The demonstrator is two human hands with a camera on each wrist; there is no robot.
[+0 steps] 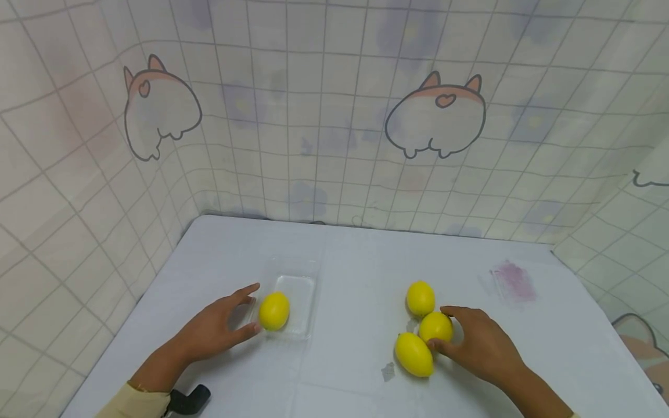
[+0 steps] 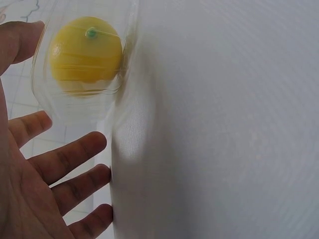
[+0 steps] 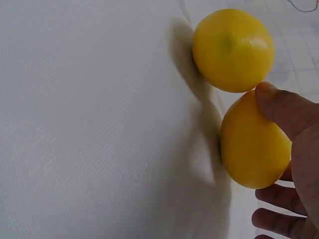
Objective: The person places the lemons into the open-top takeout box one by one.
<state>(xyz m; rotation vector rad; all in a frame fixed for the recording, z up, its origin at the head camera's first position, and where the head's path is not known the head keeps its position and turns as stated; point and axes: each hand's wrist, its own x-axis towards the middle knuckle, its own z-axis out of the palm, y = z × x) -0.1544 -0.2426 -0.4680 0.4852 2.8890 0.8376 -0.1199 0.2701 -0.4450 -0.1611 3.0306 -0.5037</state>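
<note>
To the right of the transparent tray [image 1: 302, 334], the middle lemon [image 1: 436, 328] of a group of 3 rests on the white table [image 1: 355, 278], held by the right hand [image 1: 481, 342]. That hand is narrowed to about the fruit's width: the thumb lies along the lemon's near side, a fingertip on its far side. From the right wrist, the thumb tip shows against the yellow skin, while the lower fingers are bent and spread a little; part of the grip is hidden behind the fruit.

Also right of the tray, just beside the held fruit, are 2 more: the far lemon [image 1: 420, 298], and the near lemon [image 1: 414, 355], which leans over at a slant.

At the tray's left side, the left hand [image 1: 211, 325] is spread wide, thumb and fingers well apart, holding nothing; whether the thumb touches the tray wall I cannot tell. Inside the tray, toward its left wall, sits 1 boxed lemon [image 1: 274, 311].

Nearer than the tray and to its left are a cream sleeve [image 1: 138, 402] and a black wrist device [image 1: 190, 399]. Far right of the tray is a pink smear [image 1: 514, 281]; beyond it hangs a checked cloth [image 1: 340, 116].
</note>
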